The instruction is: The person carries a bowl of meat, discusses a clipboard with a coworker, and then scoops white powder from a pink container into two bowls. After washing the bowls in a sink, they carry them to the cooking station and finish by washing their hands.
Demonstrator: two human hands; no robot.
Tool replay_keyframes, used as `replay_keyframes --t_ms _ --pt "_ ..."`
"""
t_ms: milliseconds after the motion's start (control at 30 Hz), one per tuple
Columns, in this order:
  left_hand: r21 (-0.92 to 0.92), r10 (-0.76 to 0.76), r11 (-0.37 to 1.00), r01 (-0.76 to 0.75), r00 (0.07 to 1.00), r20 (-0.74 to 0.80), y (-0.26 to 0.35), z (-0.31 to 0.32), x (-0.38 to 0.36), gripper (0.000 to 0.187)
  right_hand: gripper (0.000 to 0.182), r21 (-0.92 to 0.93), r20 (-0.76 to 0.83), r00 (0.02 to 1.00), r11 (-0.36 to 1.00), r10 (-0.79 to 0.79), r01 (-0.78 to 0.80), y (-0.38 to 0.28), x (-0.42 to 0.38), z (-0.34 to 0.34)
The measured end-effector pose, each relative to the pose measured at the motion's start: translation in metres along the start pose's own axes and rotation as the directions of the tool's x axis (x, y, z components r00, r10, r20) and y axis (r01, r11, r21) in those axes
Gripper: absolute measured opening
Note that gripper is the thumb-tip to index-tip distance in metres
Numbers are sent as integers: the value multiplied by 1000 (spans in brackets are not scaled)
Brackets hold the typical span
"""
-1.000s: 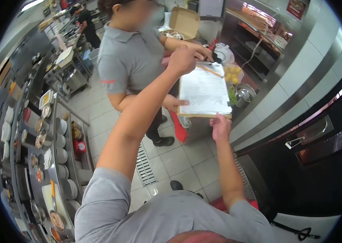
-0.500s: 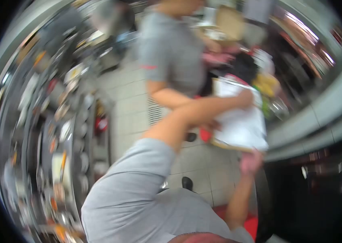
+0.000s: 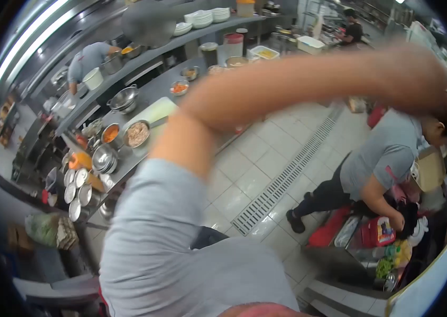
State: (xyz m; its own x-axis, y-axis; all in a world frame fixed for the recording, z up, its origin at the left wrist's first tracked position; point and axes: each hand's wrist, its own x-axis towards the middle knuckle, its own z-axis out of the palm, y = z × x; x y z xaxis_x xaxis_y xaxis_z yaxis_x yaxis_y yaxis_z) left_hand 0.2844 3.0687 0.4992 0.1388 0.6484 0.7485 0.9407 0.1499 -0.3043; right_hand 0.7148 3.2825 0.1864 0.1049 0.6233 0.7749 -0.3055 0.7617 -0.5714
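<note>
Tiled aisle, counter edge alongside, left hand raised

The raised left arm stretches across the view like a bridge, blocking part of the way to the back. Below it, a hand could pass over the tiled floor, between the long worktop and a co-worker. Metal bowls crowd around the cutting board.
</note>
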Motion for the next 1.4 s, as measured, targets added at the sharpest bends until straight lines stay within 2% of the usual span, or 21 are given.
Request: replay_keyframes --t_ms 33,100,133,167,200,267,333,367,433,500,567,600,633,700,800,867,967,1100,1267,1367,1400 --pt "42 -145 989 142 986 78 -36 -19 -24 19 40 60 30 999 998 -12 10 -8 5 20" --pt "-55 -206 977 204 978 -31 -67 -114 -91 16 40 198 102 994 980 -39 18 -25 15 65" --pt "6 -332 943 332 943 18 -86 -151 -128 15 40 291 147 988 957 -53 8 -32 18 95" --pt "63 -327 943 327 945 -17 -99 -190 -164 10 40 385 191 979 923 -75 -4 -42 23 123" --pt "4 -413 911 413 910 17 -102 -226 -201 10 40 459 249 963 888 -103 -24 -51 29 152" --pt "154 -564 810 566 824 -58 -98 -329 -315 11 40 600 377 903 797 -206 -69 -77 36 239" --pt "90 -734 649 755 653 -185 -75 -406 -382 10 40 701 464 814 707 -348 -98 -95 48 343" --pt "47 -769 589 807 578 -273 -66 -454 -414 8 39 717 696 634 372 -338 -589 -109 47 400" --pt "34 -778 497 867 463 -424 -46 -539 -465 6 46 514 770 441 39 -461 -857 -163 32 536" --pt "101 -736 415 904 399 -548 -37 -613 -513 6 53 244 738 289 -158 -611 -957 -236 -5 674" --pt "161 -668 330 930 351 -656 -34 -669 -563 6 58 77 689 209 -217 -694 -973 -326 -46 790" --pt "139 -682 245 959 273 -679 -33 -688 -582 6 54 56 574 289 -315 -767 -947 -360 -85 839" --pt "115 -687 163 980 196 -700 -31 -704 -598 6 50 235 802 335 -254 -494 -938 -416 -110 863" --pt "5 -675 91 996 65 -734 -39 -721 -637 6 46 217 856 331 -307 -397 -927 -497 -171 915" --pt "30 -733 -32 999 -3 -680 -51 -733 -679 7 36 190 904 295 -326 -309 -926 -592 -251 934" --pt "64 -726 -86 994 -19 -688 -73 -739 -724 11 28 164 932 233 -251 -277 -954 -626 -288 942" --pt "125 -736 -232 965 -91 -671 -90 -737 -749 13 27 64 929 129 -193 -346 -979 -639 -333 977" --pt "89 -763 -274 958 -160 -626 -102 -729 -768 14 28 7 956 54 -161 -289 -987 -648 -369 972" --pt "225 -766 -360 905 -149 -625 -110 -722 -771 18 36 -45 929 -25 -45 -370 -998 -636 -381 967" --pt "224 -784 -349 910 -153 -601 -131 -749 -817 21 42 -216 867 -225 72 -444 -974 -618 -375 970" --pt "374 -795 -394 840 -108 -597 -127 -742 -798 25 59 -237 837 -274 137 -475 -962 -611 -371 963"
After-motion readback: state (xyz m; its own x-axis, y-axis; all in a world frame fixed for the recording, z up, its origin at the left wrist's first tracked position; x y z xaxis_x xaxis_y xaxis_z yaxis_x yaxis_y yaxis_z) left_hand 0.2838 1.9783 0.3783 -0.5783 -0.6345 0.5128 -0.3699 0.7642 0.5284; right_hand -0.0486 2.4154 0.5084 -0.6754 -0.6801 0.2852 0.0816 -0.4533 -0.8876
